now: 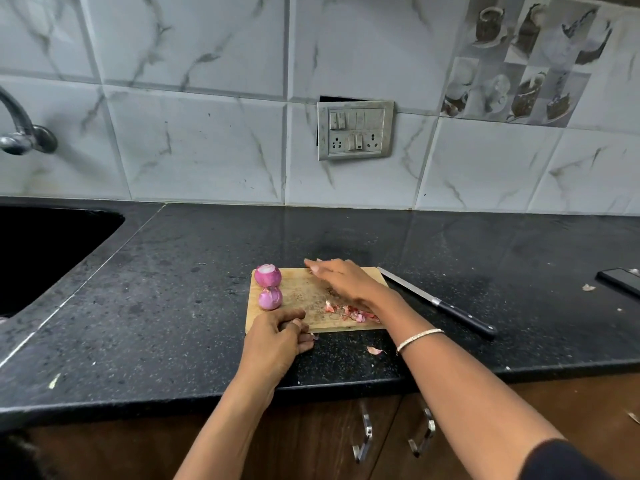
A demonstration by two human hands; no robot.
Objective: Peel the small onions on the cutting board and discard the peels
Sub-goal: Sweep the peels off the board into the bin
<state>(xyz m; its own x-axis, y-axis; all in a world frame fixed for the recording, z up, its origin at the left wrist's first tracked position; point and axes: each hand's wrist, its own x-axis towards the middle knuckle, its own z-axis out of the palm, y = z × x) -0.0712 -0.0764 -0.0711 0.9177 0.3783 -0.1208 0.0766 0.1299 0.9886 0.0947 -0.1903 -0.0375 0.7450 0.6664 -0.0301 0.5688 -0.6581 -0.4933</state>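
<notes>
Two bare forearms reach up from the bottom of the frame over the black table (173, 289), above the brown cabinet handles (363, 434). A thin bracelet (419, 337) circles the right wrist.

The left grip (277, 341) sits at the near left corner of the wooden cutting board (301, 292). Its fingers are curled against the board's edge, and I cannot tell whether they hold anything. The right grip (341, 280) lies open and flat on the board's far side, fingers straight.

Two peeled onions (267, 275) stand touching each other along the board's left edge at the centre of the frame. A heap of reddish peels (353, 313) lies on the board beside the right wrist, and one loose peel (375, 350) lies on the table just below.

To the right of the board rests a black-handled knife (440, 303). A phone (620, 280) lies at the right edge, and the sink (41, 244) is at the left.
</notes>
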